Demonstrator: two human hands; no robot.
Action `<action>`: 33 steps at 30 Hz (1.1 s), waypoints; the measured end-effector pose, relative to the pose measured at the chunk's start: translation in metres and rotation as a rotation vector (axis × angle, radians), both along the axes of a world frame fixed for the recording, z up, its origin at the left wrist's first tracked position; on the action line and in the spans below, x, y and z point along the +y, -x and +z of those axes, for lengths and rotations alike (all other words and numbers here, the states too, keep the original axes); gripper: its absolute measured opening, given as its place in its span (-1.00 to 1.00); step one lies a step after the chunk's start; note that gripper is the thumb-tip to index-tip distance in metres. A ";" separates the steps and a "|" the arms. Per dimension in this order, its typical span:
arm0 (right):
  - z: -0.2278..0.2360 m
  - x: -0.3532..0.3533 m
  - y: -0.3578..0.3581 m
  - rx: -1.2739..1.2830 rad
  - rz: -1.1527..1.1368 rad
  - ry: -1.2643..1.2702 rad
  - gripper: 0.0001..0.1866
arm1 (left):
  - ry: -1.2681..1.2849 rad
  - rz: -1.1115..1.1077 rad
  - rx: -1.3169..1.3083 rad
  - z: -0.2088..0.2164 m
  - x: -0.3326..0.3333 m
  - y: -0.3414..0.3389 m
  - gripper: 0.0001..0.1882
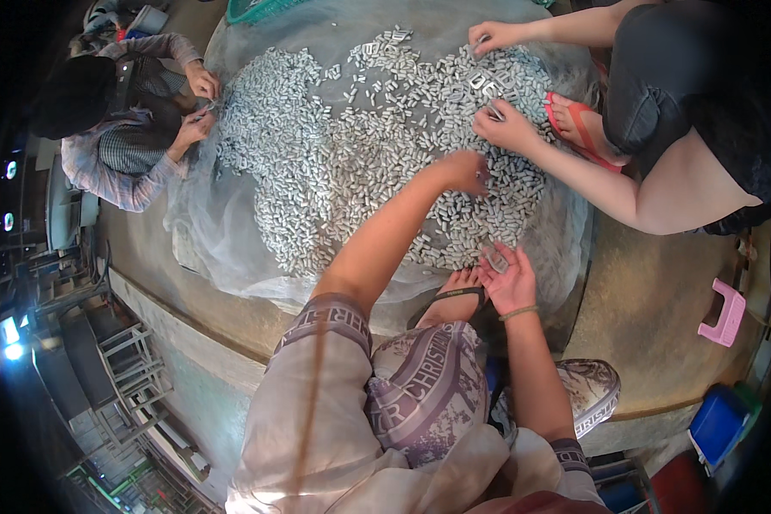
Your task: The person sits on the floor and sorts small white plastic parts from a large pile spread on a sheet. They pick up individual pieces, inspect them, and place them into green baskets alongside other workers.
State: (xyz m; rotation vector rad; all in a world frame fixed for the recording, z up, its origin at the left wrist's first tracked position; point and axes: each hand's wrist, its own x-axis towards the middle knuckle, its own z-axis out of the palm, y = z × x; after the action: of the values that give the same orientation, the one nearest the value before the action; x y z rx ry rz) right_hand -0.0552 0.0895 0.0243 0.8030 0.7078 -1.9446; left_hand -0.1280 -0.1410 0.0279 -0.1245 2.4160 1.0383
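Note:
A wide heap of small grey metal-looking pieces (377,154), mostly oblong, lies on a pale, sheer sheet. My left hand (464,173) reaches across to the right part of the heap; its fingers are curled downward and blurred. Nearer me, at the heap's front edge, my right hand (511,279) is turned palm up with a cord round the wrist. A small grey piece with an opening (496,260) rests between its thumb and fingers.
One co-worker (120,128) sits at the left, hands at the heap's edge. Another person's hands (507,128) work at the right, beside a foot in a red flip-flop (584,128). A pink stool (725,313) and blue crate (718,423) stand at the right.

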 end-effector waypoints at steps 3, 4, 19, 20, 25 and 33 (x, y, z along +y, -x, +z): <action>-0.030 0.025 -0.005 0.032 0.077 -0.007 -0.66 | 0.450 0.492 0.375 -0.038 -0.035 0.031 -0.62; -0.008 0.015 -0.006 -0.039 0.060 -0.162 -0.73 | 0.485 0.615 0.487 -0.052 -0.046 0.042 -0.62; -0.007 0.023 0.007 0.183 0.130 -0.066 -0.67 | 0.494 -0.152 0.279 -0.019 -0.023 0.009 -0.42; -0.005 0.022 0.005 0.185 0.130 -0.108 -0.66 | 0.500 -0.194 0.308 -0.017 -0.015 -0.008 -0.42; -0.003 0.022 0.000 0.182 0.143 -0.171 -0.60 | 0.214 -0.025 0.263 -0.001 -0.025 -0.065 -0.51; -0.018 0.011 -0.005 0.142 0.156 -0.169 -0.66 | 0.345 0.330 0.569 -0.054 -0.041 -0.035 -0.62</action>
State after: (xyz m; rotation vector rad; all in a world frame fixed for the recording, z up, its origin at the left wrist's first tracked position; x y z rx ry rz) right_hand -0.0504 0.1007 0.0064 0.6933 1.0014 -1.8308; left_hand -0.0935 -0.1821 -0.0260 -0.4051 3.1650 0.8597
